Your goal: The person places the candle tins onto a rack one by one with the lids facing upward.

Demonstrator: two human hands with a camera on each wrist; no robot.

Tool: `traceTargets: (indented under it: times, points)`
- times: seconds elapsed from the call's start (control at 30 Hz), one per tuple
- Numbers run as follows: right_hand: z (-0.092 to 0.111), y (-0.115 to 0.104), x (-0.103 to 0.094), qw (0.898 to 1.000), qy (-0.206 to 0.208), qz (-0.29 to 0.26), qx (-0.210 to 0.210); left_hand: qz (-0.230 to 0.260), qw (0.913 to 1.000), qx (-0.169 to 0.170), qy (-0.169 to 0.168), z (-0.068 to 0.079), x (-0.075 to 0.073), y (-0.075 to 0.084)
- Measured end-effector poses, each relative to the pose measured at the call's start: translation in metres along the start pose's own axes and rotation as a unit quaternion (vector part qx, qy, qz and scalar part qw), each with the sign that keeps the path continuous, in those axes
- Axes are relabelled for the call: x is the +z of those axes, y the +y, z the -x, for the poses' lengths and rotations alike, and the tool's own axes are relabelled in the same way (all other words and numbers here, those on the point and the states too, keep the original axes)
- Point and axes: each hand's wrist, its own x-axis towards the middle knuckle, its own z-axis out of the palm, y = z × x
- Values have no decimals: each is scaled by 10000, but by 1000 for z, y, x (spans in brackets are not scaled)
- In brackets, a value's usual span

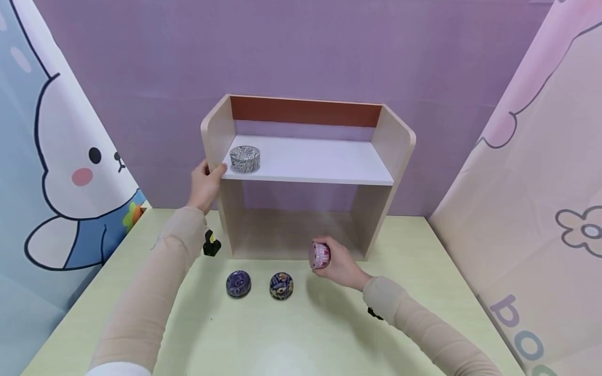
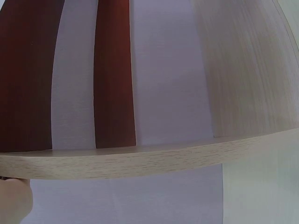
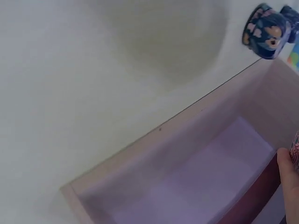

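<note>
In the head view my right hand (image 1: 342, 265) holds a small pink patterned round tin (image 1: 321, 255), tipped on its side in front of the shelf's lower compartment. The tin's edge and a finger (image 3: 288, 179) show at the right border of the right wrist view. My left hand (image 1: 205, 184) grips the left side panel of a two-level wooden shelf (image 1: 308, 180), thumb beside the upper board. A black-and-white patterned round tin (image 1: 245, 159) sits at the left end of that board. On the table, a purple round tin (image 1: 238, 284) lies left of a dark blue floral one (image 1: 281, 285).
The shelf stands at the back of the pale table (image 1: 263, 334), against a purple backdrop (image 1: 301, 47). A reddish-brown strip (image 1: 305, 111) crosses its top back. Printed cloths hang at both sides, one with a cartoon rabbit (image 1: 80, 167).
</note>
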Motion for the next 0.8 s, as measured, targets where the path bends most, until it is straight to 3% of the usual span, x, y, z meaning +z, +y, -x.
traceTargets:
  times: [0.3, 0.53, 0.8]
  points:
    - [0, -4, 1, 9865, 41, -1309, 985, -74, 9999, 32, 59, 1, 0, -1]
    - [1, -2, 2, 9858, 6, -1270, 1097, -109, 9999, 57, 47, 0, 0, -2]
    - [1, -3, 2, 9880, 79, -1210, 955, -96, 9999, 69, 42, 0, 0, -1]
